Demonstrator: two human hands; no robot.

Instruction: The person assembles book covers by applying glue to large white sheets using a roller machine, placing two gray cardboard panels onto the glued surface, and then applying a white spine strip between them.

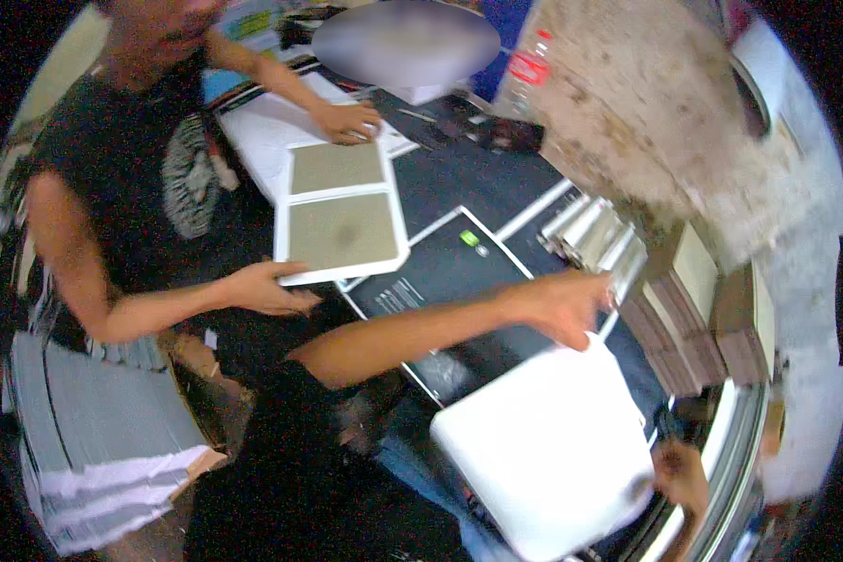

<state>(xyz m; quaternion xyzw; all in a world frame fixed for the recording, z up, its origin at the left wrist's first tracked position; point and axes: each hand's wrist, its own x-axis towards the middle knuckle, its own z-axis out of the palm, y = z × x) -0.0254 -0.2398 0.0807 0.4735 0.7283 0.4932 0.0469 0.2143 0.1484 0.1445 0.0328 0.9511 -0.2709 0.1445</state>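
Observation:
A white panel with rounded corners [543,450] tilts in front of me, above my lap. My right hand [681,478] grips its right edge, with the fingers partly hidden. My left hand [567,304] reaches across to the panel's far edge. Its thumb hangs down at that edge, apart from the other fingers, which are blurred by motion. Under my left forearm lies a black printed sheet with a white border [421,290]. Across from me, a co-worker steadies a white-edged board with two grey-beige fields [342,228] with both hands.
Brown-sided block stacks [688,304] stand at the right, beside silvery rolled pieces [590,229]. A bottle with a red label [530,67] stands at the back. Grey sheets are piled [112,403] at the lower left. The dark table [450,169] holds more papers.

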